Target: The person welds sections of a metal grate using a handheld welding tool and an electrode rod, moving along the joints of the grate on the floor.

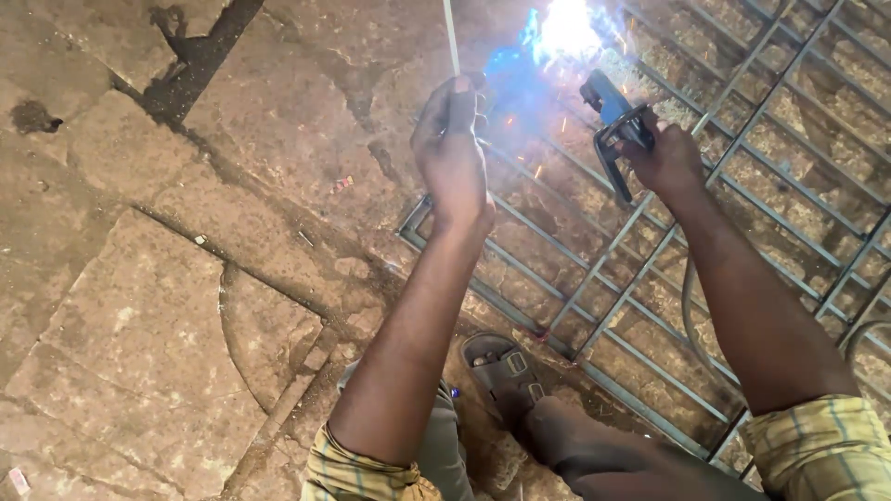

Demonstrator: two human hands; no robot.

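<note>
Gripping thin pale rod (451, 37) in left hand (452, 148) | right hand (664, 153) clasps dark electrode holder (613, 116), seemingly | grey metal grille (650, 269)

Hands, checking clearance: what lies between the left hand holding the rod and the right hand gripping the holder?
Head view: between the left hand and right hand, sparks and blue glare over the metal grille.

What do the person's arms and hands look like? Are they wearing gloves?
No gloves: the left hand and right hand are bare, and the forearms are bare too. Short yellow checked sleeves with thin dark lines end near the elbows. No watch or rings show.
</note>
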